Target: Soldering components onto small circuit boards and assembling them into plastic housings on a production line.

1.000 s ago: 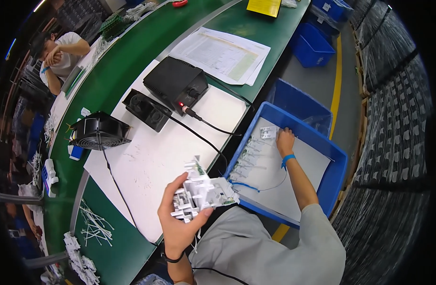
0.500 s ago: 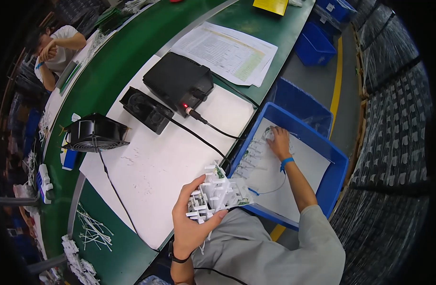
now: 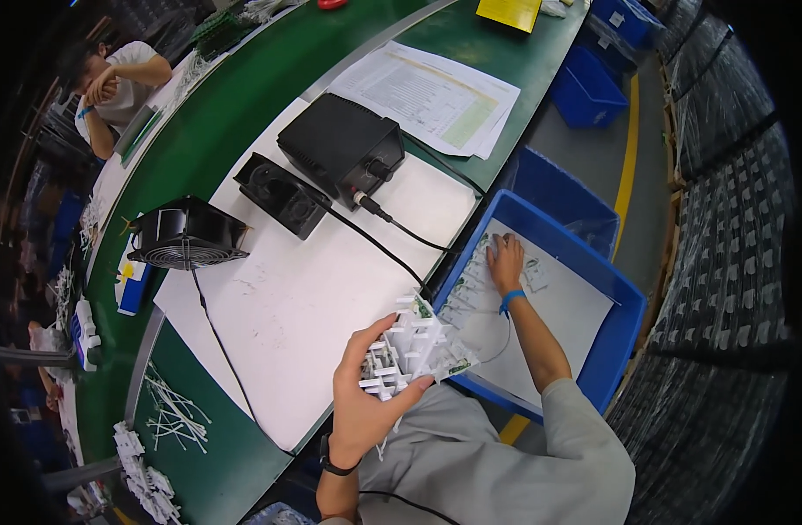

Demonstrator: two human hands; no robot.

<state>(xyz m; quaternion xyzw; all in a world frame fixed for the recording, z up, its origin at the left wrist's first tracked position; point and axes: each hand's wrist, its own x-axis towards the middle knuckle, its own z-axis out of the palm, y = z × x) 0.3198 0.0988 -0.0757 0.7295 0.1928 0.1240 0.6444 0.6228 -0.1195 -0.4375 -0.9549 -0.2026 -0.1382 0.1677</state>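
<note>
My left hand (image 3: pixel 370 398) is closed round a bunch of white plastic parts (image 3: pixel 410 350), with small green circuit boards showing among them. It holds the bunch above my lap, beside the table edge. My right hand (image 3: pixel 506 262) reaches into a blue bin (image 3: pixel 624 350), fingers bent down at the far end of a row of similar white parts (image 3: pixel 460 293). These lie on a white sheet (image 3: pixel 558 324) lining the bin. What the right fingertips grip is hidden. More small parts (image 3: pixel 534 276) lie just right of that hand. A blue band with a thin cord circles the right wrist.
On the table stand a black power box (image 3: pixel 340 144), a black holder (image 3: pixel 283 197) and a black fan (image 3: pixel 187 234), with cables across the white mat (image 3: pixel 244 306). Papers (image 3: pixel 427 96) lie behind. Cable ties (image 3: pixel 175 411) are at left. A person (image 3: pixel 125 87) sits across the green conveyor belt.
My right hand has shifted slightly left and away along the row, and small parts now show to its right. My left hand, with its bunch, appears a little further right in a slightly shifted view.
</note>
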